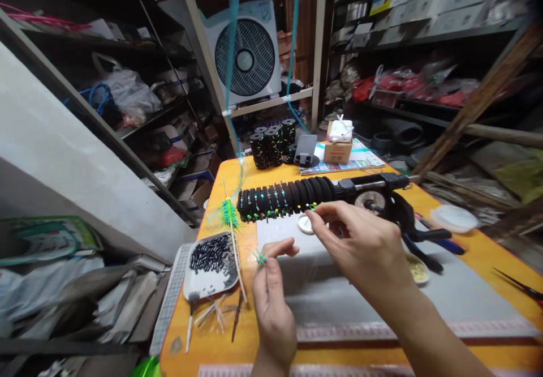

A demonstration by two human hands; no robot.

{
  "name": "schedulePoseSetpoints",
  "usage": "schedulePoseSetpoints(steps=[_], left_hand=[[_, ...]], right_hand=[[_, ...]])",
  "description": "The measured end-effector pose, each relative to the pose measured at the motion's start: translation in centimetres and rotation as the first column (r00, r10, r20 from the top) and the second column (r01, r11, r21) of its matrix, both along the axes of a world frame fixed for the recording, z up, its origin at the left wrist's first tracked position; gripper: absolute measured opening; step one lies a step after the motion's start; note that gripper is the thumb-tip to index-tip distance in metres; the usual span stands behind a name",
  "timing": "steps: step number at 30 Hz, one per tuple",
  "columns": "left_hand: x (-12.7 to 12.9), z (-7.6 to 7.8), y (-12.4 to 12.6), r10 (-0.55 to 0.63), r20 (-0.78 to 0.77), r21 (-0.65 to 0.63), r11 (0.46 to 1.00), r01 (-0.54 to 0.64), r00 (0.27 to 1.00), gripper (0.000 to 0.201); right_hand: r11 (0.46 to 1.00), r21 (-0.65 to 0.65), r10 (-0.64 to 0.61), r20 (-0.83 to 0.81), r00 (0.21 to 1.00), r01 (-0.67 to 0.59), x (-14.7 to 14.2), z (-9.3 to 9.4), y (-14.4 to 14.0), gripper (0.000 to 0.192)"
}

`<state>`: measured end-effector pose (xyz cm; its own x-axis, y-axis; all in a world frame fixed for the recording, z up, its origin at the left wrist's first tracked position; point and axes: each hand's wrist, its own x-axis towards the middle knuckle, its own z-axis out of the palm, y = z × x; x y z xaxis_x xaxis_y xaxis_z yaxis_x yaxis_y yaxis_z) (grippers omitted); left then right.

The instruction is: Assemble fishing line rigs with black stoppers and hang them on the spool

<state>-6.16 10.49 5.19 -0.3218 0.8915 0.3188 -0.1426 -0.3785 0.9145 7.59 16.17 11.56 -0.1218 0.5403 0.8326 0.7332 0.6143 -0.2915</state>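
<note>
My left hand (274,298) is raised over the table's front, its thumb and forefinger pinched on a small cluster of thin green pieces (260,258). Its other fingers curl loosely. To the right and higher, my right hand (360,241) pinches a tiny green loop-like piece (313,208) between thumb and forefinger. That hand is close to a long row of black foam rings (288,195) on a horizontal shaft. Shiny line and green, yellow and orange bits show along the rings. Behind the right fingertips sits a small white dish (304,224).
A white tray (199,286) of black cylinders lies left, beside a stick with green bristly pieces (229,214). Stacked black spools (267,148), a phone stand (306,149) and a box (337,151) stand behind. Black-handled pliers (428,247) and scissors (520,284) lie right.
</note>
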Motion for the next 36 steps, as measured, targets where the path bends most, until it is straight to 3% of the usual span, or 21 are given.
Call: schedulePoseSetpoints(steps=[12, 18, 23, 27, 32, 34, 36], left_hand=[[-0.5, -0.2, -0.2, 0.009, 0.005, -0.018, 1.0, -0.009, 1.0, 0.042], [-0.6, 0.9, -0.7, -0.058, -0.066, 0.001, 0.998, 0.059, 0.996, 0.04], [0.0, 1.7, -0.9, -0.177, -0.112, 0.002, 0.984, 0.178, 0.978, 0.041], [0.6, 1.8, -1.1, -0.231, -0.062, -0.083, 0.971, 0.226, 0.971, 0.04], [0.7, 1.6, -1.4, -0.306, -0.162, -0.108, 0.95, 0.292, 0.938, 0.046], [0.6, 1.6, -1.4, -0.285, -0.244, -0.089, 0.958, 0.271, 0.927, 0.044], [0.6, 1.6, -1.3, -0.239, -0.312, -0.075, 0.971, 0.227, 0.92, 0.044]], right_hand=[[0.989, -0.14, -0.033, 0.095, 0.995, 0.047, -0.2, 0.2, 0.3, 0.024], [0.969, -0.242, 0.008, 0.197, 0.98, 0.041, 0.8, 0.1, -0.7, 0.03], [0.919, -0.346, 0.188, -0.039, 0.981, -0.19, 1.5, 0.3, -3.2, 0.017], [0.828, -0.392, 0.35, -0.196, 0.916, -0.4, 0.8, 1.1, -4.3, 0.017], [0.725, -0.462, 0.41, -0.307, 0.859, -0.511, 0.2, 1.5, -4.1, 0.013], [0.69, -0.479, 0.417, -0.348, 0.839, -0.542, 0.0, 1.4, -3.9, 0.011], [0.692, -0.462, 0.41, -0.381, 0.829, -0.555, -0.1, 1.1, -3.7, 0.012]])
